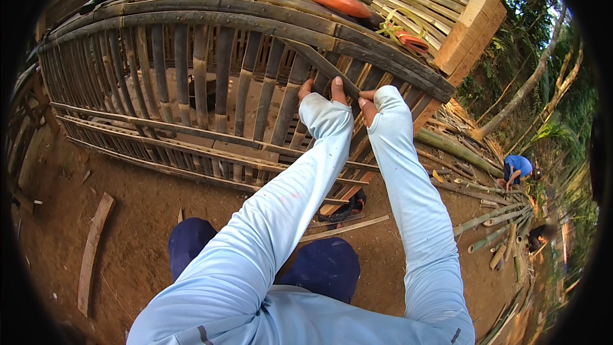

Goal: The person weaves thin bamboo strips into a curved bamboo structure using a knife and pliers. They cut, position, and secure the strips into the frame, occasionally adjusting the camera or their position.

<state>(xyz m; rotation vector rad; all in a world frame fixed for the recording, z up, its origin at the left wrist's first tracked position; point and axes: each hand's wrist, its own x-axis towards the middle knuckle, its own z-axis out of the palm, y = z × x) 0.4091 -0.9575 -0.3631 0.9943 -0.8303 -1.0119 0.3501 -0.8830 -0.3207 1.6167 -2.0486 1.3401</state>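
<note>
Bare dirt yard (134, 211), bamboo offcuts about. Left hand (322, 92) and right hand (369, 101) both pinch a dark bamboo slat (319, 64) slanted across the fence panel (191, 83), near its top rail. Advise: keep grip even, seat slat flush betw. uprights.

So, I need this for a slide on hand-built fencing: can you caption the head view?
Both hands, left hand and right hand, grip a slanted bamboo strip against a slatted bamboo frame.
</note>
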